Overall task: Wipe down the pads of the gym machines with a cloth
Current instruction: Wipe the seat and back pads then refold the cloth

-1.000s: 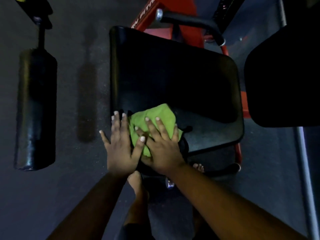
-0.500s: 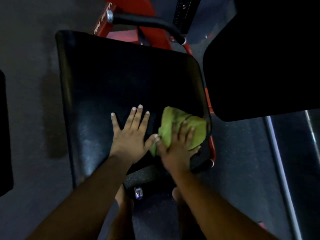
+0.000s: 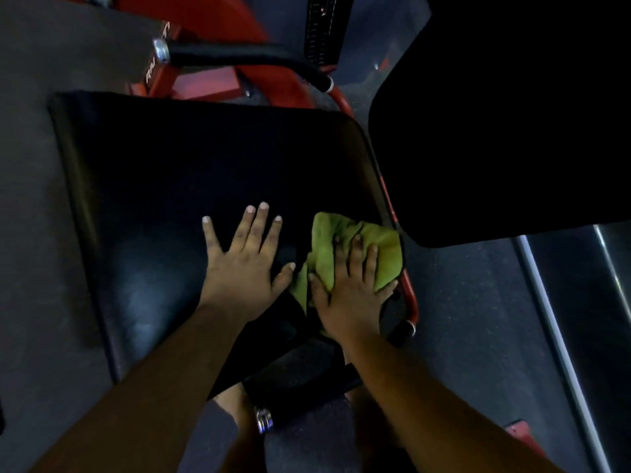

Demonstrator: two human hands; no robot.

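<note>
Cloth [image 3: 355, 254], green and crumpled, lies on the near right corner of the black seat pad [image 3: 205, 172], under the right hand [image 3: 351, 291]. This hand presses it down with straight, spread fingers; it does not grasp the cloth. Just beside it, the left hand [image 3: 244, 264] rests flat on the bare pad, fingers straight and spread, holding nothing.

The step, I judge, is wiping this pad. To do it well, the right palm should keep even pressure and sweep in overlapping strokes, taking the rounded edge near the red frame [image 3: 404, 285] too. The left hand gives good support, but must move away so its place is also wiped.

Farther off, the far half of the pad is dark. Beyond it is a black padded handle [image 3: 239, 58], and at the right another large black pad [image 3: 495, 114], which probably needs wiping after.
</note>
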